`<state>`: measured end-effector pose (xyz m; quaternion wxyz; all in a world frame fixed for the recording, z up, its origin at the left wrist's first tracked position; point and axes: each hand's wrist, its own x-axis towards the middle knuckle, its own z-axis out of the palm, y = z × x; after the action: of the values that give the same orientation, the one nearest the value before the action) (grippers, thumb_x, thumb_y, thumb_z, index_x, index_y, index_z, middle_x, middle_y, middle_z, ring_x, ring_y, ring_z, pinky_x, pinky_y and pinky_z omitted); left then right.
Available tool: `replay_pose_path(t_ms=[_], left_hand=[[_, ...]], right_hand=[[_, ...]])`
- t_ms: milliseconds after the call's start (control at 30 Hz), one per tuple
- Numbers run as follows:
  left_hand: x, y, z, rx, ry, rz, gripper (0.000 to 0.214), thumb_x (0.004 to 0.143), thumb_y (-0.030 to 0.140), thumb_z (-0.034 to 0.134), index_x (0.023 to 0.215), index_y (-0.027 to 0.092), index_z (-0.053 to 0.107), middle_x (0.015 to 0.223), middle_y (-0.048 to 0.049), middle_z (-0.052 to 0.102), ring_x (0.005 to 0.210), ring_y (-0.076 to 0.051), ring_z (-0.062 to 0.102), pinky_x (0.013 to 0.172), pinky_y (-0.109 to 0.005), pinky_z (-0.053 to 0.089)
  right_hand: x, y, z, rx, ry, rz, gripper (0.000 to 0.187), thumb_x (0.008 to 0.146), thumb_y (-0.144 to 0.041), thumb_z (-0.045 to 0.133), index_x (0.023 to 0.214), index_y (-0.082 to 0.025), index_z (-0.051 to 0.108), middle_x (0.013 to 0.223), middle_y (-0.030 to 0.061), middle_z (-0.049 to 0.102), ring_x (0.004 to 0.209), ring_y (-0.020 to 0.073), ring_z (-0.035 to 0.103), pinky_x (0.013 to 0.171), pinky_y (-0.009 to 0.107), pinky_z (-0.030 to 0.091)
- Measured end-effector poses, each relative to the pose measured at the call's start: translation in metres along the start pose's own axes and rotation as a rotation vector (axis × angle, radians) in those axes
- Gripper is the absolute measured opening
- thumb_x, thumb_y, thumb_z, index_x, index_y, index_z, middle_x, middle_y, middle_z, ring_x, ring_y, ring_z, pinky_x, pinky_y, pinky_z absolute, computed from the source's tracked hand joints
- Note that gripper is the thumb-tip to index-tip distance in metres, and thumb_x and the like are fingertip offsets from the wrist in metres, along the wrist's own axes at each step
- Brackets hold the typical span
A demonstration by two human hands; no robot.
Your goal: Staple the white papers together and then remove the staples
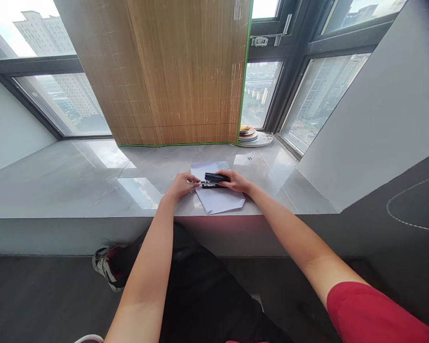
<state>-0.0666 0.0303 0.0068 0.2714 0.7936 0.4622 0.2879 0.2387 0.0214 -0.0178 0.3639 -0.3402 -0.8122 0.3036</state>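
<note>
A black stapler [216, 179] lies open over white sheets of paper [218, 197] on the grey stone window ledge [93, 181]. My right hand [236, 182] grips the stapler's right end, fingers wrapped round it. My left hand [181, 185] is closed in a pinch at the stapler's metal front end, holding something small that I cannot make out. Both forearms reach forward from the lower part of the view.
A bamboo blind [178, 71] hangs against the window behind the ledge. A stack of plates [252, 136] stands at the back right. A grey wall [379, 124] closes the right side. Below are my dark trousers [200, 295] and a sneaker [105, 267] on the floor.
</note>
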Motion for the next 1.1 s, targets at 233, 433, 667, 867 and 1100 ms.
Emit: replay_pose_path(t_ms=[233, 433, 667, 867, 1100], left_hand=[[-0.006, 0.0, -0.009, -0.121, 0.025, 0.087, 0.025, 0.077, 0.035, 0.088, 0.1, 0.026, 0.088, 0.104, -0.0071, 0.084, 0.103, -0.028, 0.074, 0.096, -0.041, 0.055], [0.001, 0.02, 0.008, -0.1, 0.013, 0.3, 0.037, 0.068, 0.034, 0.098, 0.101, 0.025, 0.084, 0.094, -0.0033, 0.079, 0.09, -0.022, 0.067, 0.087, -0.036, 0.052], [0.004, 0.029, 0.019, 0.068, -0.081, 0.326, 0.04, 0.064, 0.032, 0.101, 0.097, 0.026, 0.08, 0.099, -0.0025, 0.077, 0.097, -0.025, 0.064, 0.095, -0.037, 0.047], [0.004, 0.035, 0.02, 0.149, 0.299, 0.0, 0.034, 0.091, 0.043, 0.081, 0.118, 0.024, 0.073, 0.115, -0.0099, 0.076, 0.113, -0.029, 0.065, 0.105, -0.041, 0.044], [0.005, 0.037, 0.04, 0.432, 0.257, -0.527, 0.061, 0.092, 0.054, 0.077, 0.13, 0.008, 0.063, 0.143, -0.0339, 0.057, 0.132, -0.05, 0.057, 0.102, -0.051, 0.047]], right_hand=[[-0.001, -0.003, -0.004, 0.073, 0.079, 0.031, 0.042, 0.084, -0.042, 0.079, 0.119, -0.02, 0.078, 0.114, 0.0072, 0.078, 0.106, 0.0277, 0.071, 0.098, 0.039, 0.055], [-0.003, -0.01, -0.004, 0.13, -0.017, -0.091, 0.043, 0.087, -0.045, 0.08, 0.121, -0.018, 0.078, 0.11, 0.0077, 0.076, 0.1, 0.0261, 0.069, 0.091, 0.038, 0.055], [-0.003, -0.016, -0.002, 0.029, -0.066, -0.109, 0.042, 0.086, -0.05, 0.08, 0.118, -0.023, 0.08, 0.108, 0.0086, 0.077, 0.105, 0.0285, 0.069, 0.098, 0.042, 0.055], [-0.003, -0.01, -0.011, 0.117, 0.306, 0.06, 0.052, 0.083, -0.054, 0.08, 0.122, -0.021, 0.075, 0.115, 0.0093, 0.077, 0.107, 0.0298, 0.071, 0.098, 0.044, 0.057], [-0.007, 0.019, -0.044, -0.231, 0.917, 0.396, 0.048, 0.088, -0.047, 0.068, 0.126, -0.018, 0.075, 0.121, 0.0151, 0.078, 0.116, 0.0365, 0.068, 0.112, 0.054, 0.05]])
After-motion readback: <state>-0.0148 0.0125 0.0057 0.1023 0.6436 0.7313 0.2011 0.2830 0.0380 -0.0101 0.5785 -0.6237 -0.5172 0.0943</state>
